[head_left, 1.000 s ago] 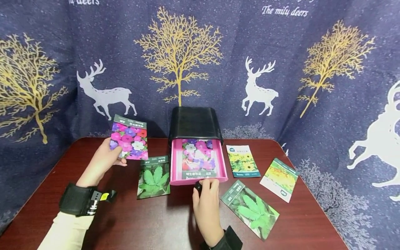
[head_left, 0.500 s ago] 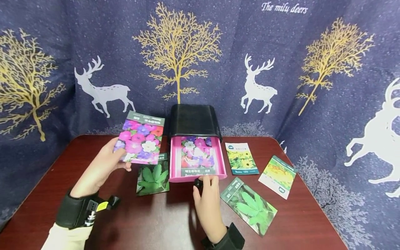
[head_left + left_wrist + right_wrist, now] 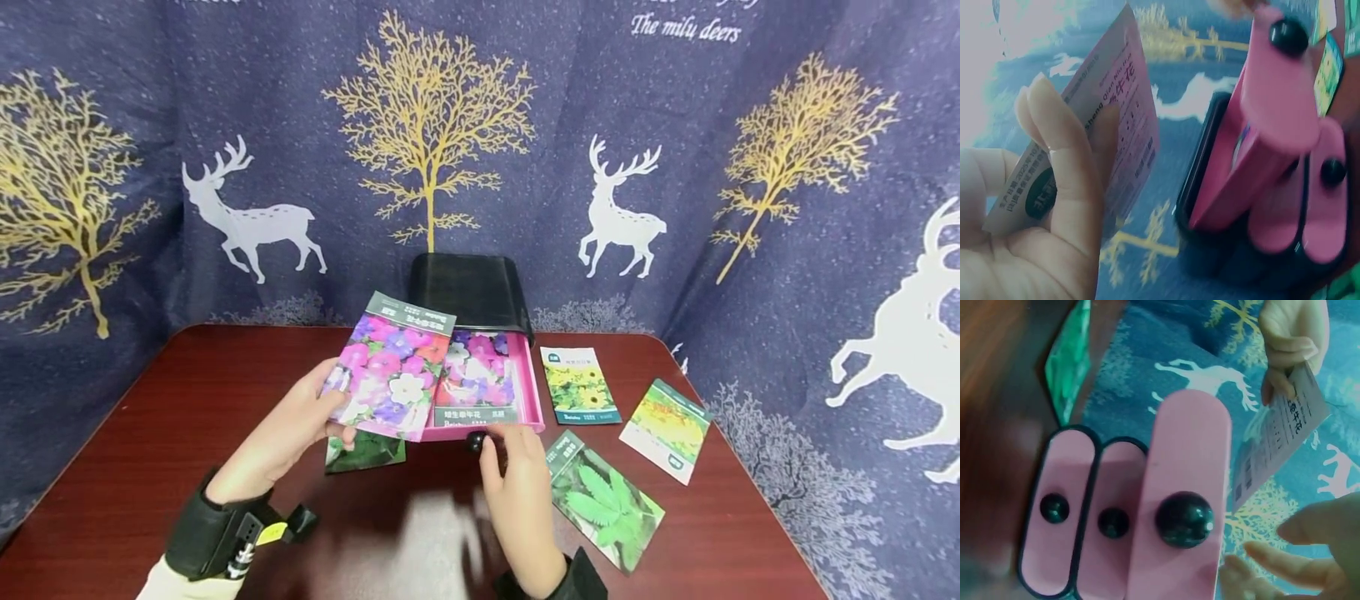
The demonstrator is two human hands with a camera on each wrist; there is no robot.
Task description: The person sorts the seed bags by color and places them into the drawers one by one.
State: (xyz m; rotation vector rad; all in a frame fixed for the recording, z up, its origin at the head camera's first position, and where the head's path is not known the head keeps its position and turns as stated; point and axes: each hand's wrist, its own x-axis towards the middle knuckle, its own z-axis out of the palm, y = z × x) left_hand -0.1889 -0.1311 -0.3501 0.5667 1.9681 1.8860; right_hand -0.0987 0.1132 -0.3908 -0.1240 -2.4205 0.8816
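Note:
My left hand (image 3: 296, 433) holds a seed packet (image 3: 393, 367) with pink, purple and white flowers, pinched between thumb and fingers near its lower left corner. The packet is tilted in the air and covers the left part of a pulled-out pink drawer (image 3: 531, 379). Inside that drawer lies a similar flower packet (image 3: 480, 375). The drawer belongs to a small black cabinet (image 3: 468, 292). My right hand (image 3: 521, 492) is beside the drawer's front and its round black knob (image 3: 1184, 519). Its fingers are spread and off the knob; whether a fingertip touches the drawer's front edge I cannot tell.
Two lower pink drawers (image 3: 1113, 519) are closed. A green-leaf packet (image 3: 365, 454) lies partly hidden under the left hand's packet. To the right lie another leaf packet (image 3: 607, 504), a yellow-flower packet (image 3: 581, 387) and an orange-yellow one (image 3: 667, 429). A deer-print cloth (image 3: 555, 167) hangs behind.
My left hand has carried the flower packet rightward and slightly down, from the left of the cabinet to over the drawer's left side. My right hand's fingers have come off the knob, shifting slightly right.

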